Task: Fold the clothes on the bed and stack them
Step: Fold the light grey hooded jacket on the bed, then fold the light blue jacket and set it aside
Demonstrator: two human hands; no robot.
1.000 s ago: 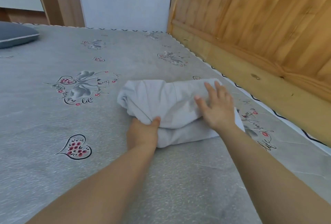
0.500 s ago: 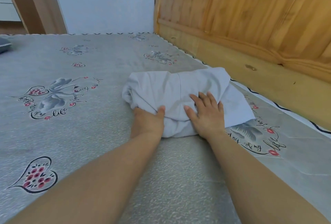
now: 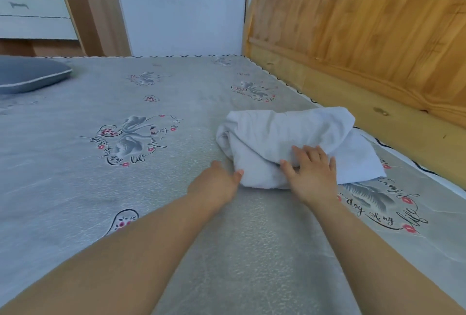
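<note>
At the far left a grey pillow (image 3: 30,75) lies at the edge of the bed (image 3: 88,188), well apart from the work, with a white drawer unit (image 3: 35,14) on the floor behind it. The printed mattress cover runs flat across the middle, so the cloth has a smooth, firm surface to be pressed on.

The left hand (image 3: 214,186) rests low on the bed at the near left corner of the white garment (image 3: 285,138). Its thumb touches the cloth edge; its fingers are hidden behind the back of the hand, so I cannot tell whether they are tucked under the fabric or only lie against it. It looks placed there to steady that corner or get beneath the bundle.

The garment itself lies on the right half of the bed, near the wooden headboard (image 3: 365,37), bunched into a rounded roll on top of a flatter layer that sticks out toward the right. It is folded, though loosely.

The right hand (image 3: 312,176) lies on the near side of the bundle, fingers spread and fairly straight, thumb pressing into a crease, probably holding the fold down. The two hands are apart, one at each end of the near edge, which suits squaring or lifting the bundle
</note>
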